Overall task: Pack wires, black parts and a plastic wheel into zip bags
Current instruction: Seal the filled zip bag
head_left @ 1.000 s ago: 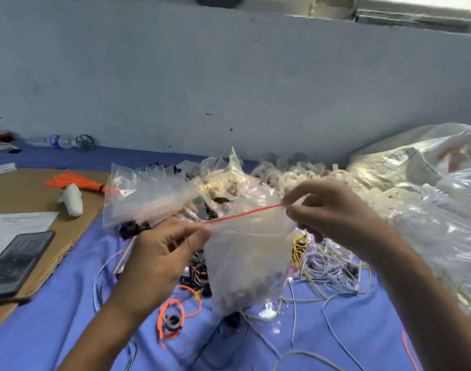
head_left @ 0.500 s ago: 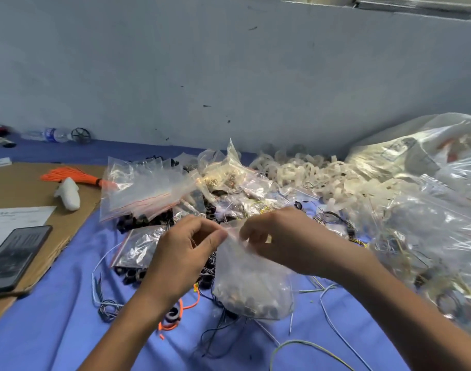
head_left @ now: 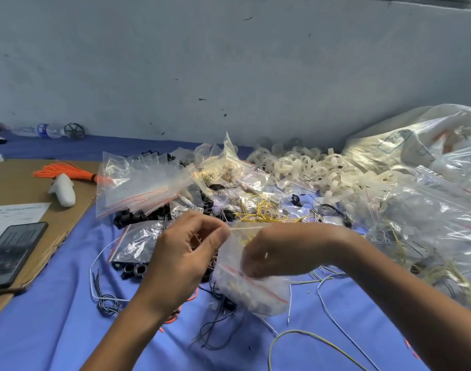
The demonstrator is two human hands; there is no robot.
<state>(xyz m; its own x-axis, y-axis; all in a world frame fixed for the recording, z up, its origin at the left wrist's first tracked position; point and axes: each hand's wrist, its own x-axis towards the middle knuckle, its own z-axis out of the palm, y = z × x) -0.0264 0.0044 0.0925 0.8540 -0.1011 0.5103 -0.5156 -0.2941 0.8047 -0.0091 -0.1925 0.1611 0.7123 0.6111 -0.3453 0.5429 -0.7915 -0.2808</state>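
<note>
- Left grip (head_left: 186, 255) pinches the upper edge of a small zip bag (head_left: 255, 295) between thumb and forefinger; right grip (head_left: 277, 250) is curled round the same bag just beside it.
- The bag hangs between both hands, just over the blue desk (head_left: 54, 330) and loose wires (head_left: 218, 328) — filled, by the look of it.
- Step in hand, I judge: closing it. Next calls for pressing along the seal, end to end.
- Its red strip (head_left: 255, 285) runs aslant, upper left down to lower right; the pinched edge lies roughly level.

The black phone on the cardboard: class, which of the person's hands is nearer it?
Left. The left hand is right of the phone; the right hand lies farther right. Both hold the zip bag.
</note>
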